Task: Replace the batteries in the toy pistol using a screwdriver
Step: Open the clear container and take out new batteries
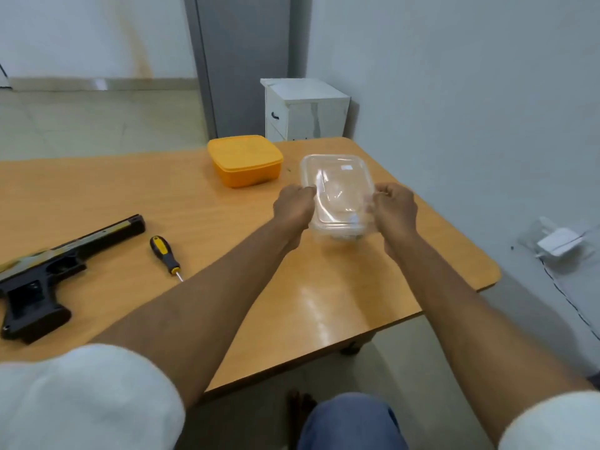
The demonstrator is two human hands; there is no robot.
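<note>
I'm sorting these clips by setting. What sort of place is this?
Probably a room in a home, not a workshop: a wooden table set near a plain white wall, a small white drawer cabinet in the corner, and a tiled floor.

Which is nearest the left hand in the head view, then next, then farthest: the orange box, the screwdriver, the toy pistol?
From the left hand:
1. Orange box, just beyond it, farther back on the table.
2. Screwdriver, to its left.
3. Toy pistol, far left.
</note>
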